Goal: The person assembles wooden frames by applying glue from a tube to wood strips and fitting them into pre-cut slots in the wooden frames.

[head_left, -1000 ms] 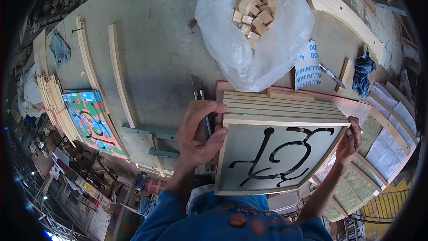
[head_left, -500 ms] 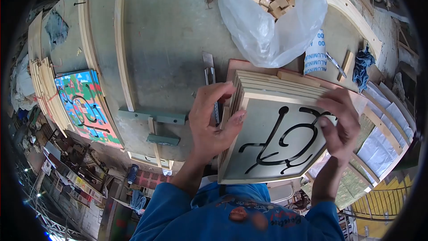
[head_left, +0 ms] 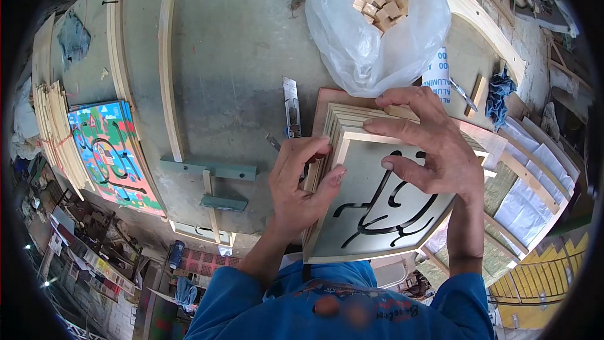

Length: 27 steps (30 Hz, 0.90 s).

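A stack of wood-framed panels (head_left: 333, 226) leans tilted at the table's near edge, its top face pale with black curved grooves. My left hand (head_left: 302, 179) grips the stack's left edge, thumb on the front frame and fingers at the side. My right hand (head_left: 434, 145) is at the upper edge, its fingers spread over the frame and its thumb over the pale face. Under the stack's far side lies a reddish board (head_left: 326, 97). A utility knife (head_left: 291, 107) lies just beyond my left hand.
A plastic bag (head_left: 352, 44) of wooden blocks stands beyond the stack. Wooden strips (head_left: 167, 75), green blocks (head_left: 223, 203) and colourful printed panels (head_left: 113, 151) lie to the left. A pen (head_left: 462, 94) and blue cloth (head_left: 500, 97) are at right.
My right hand has moved left along the stack's upper edge, and its fingers have spread. My left hand stays at the left edge. The view has shifted slightly.
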Available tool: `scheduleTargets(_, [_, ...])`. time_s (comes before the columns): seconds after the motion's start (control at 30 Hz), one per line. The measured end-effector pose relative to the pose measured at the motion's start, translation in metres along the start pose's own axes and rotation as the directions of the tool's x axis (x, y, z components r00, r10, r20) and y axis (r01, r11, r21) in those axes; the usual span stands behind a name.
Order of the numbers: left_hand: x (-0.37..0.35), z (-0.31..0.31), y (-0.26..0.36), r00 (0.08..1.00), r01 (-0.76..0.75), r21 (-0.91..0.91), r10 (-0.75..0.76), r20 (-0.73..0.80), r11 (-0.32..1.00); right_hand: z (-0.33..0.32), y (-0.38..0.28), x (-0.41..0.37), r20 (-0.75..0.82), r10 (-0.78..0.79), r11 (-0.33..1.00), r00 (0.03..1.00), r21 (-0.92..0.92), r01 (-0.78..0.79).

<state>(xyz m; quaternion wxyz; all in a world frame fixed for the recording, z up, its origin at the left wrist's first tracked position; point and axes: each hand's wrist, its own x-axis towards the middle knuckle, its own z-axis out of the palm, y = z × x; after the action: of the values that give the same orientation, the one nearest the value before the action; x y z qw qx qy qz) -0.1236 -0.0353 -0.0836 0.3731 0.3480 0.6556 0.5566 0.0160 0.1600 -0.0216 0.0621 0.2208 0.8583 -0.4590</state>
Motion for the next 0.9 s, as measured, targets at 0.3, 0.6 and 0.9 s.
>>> scheduleTargets(0.3, [0.001, 0.001, -0.002, 1.000, -0.008, 0.006, 0.008, -0.024, 1.000, -0.011, 0.011, -0.013, -0.071, 0.015, 1.000, 0.997, -0.017, -0.016])
scheduleTargets(0.6, [-0.001, 0.000, -0.004, 0.999, 0.035, -0.014, -0.036, -0.036, 0.999, -0.028, 0.023, -0.048, -0.519, 0.296, 0.954, 0.802, 0.197, -0.224])
scheduleTargets(0.9, [-0.004, -0.005, -0.002, 0.995, 0.075, -0.034, -0.077, -0.060, 0.997, -0.036, 0.059, -0.136, -0.824, 0.506, 0.862, 0.256, 0.493, -0.115])
